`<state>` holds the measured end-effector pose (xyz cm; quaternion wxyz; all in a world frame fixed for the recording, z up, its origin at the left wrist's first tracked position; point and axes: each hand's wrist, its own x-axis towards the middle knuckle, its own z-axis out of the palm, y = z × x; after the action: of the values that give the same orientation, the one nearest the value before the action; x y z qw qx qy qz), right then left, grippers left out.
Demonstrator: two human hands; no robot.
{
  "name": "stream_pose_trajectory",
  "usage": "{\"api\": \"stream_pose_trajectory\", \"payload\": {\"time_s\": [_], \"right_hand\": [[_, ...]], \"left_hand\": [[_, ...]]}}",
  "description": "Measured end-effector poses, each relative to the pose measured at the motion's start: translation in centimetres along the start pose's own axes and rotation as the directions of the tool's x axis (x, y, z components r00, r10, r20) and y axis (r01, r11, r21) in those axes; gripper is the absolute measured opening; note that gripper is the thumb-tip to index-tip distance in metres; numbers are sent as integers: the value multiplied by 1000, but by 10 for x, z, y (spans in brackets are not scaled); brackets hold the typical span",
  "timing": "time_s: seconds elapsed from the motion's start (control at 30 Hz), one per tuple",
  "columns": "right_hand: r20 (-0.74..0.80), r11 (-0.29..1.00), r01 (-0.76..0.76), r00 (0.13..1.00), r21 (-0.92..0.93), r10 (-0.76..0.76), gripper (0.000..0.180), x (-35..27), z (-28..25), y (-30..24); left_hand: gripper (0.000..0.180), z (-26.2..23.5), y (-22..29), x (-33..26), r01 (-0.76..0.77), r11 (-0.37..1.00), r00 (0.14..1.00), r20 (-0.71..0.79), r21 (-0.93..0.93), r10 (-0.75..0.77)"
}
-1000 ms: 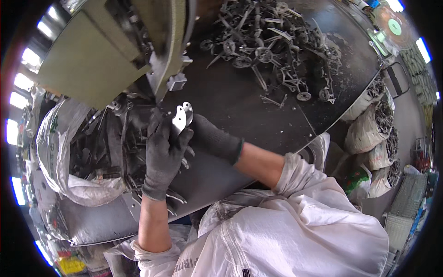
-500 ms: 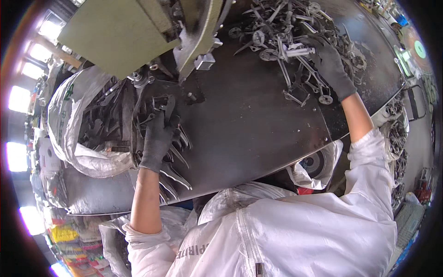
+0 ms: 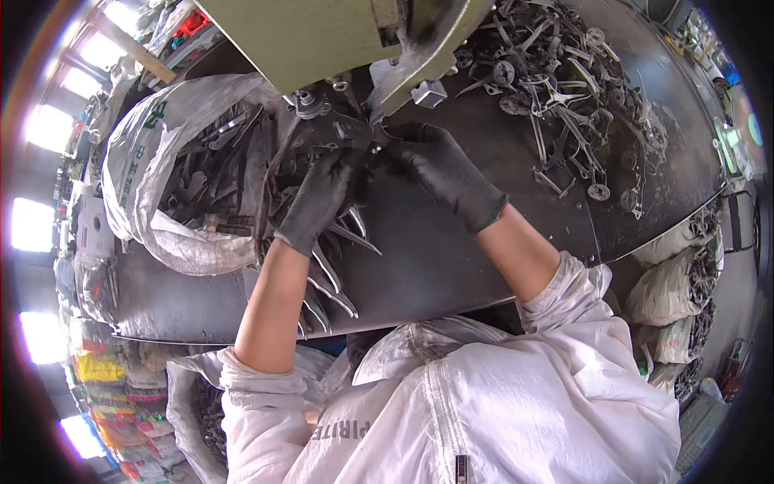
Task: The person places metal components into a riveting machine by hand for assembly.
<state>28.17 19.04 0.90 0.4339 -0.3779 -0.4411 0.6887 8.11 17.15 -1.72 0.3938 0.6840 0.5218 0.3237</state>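
Far left, a big white woven sack (image 3: 153,161) sits w/ its mouth open on the dark steel bench (image 3: 451,258), full of dark metal pieces; more sacks lower down at the bench edge. Just right of the sack, my left hand (image 3: 318,198) in a dark glove reaches fwd from the lower edge, fingers curled down over dark metal parts under the green press (image 3: 339,32); can't tell exactly what they pinch, glove and parts are all the same black. Below that wrist a row of shiny curved blanks (image 3: 330,274) lies on the bench, pointed ends fanning out, touching each other, some partly under my forearm. Centre: the small dark workpiece (image 3: 372,147) sits right at the press tooling, betw. both gloves, close under the grey metal block (image 3: 429,93). My right hand (image 3: 439,165), also gloved, comes in from the right, fingertips closed near that piece at the die; grip itself hidden by the glove. Further right, well apart from both hands, a heap of dark cast parts (image 3: 564,89) w/ round ends sprawls over the bench top. Far right, below the bench edge, more white sacks (image 3: 669,290) w/ dark scrap.
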Motion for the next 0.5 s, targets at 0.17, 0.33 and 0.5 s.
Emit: {"api": "stream_pose_trajectory", "payload": {"time_s": [0.17,0.33,0.5], "right_hand": [[34,947,141,990,-287,-137,28,8,-7,10],[-42,944,74,995,-322,-92,25,-2,0,-3],[226,826,256,961,-502,-161,20,11,14,28]], "left_hand": [[35,-5,33,8,-253,885,967,97,391,234],[35,3,-10,16,50,999,993,104,21,-52],[20,4,-133,3,-122,977,989,64,-174,135]]}}
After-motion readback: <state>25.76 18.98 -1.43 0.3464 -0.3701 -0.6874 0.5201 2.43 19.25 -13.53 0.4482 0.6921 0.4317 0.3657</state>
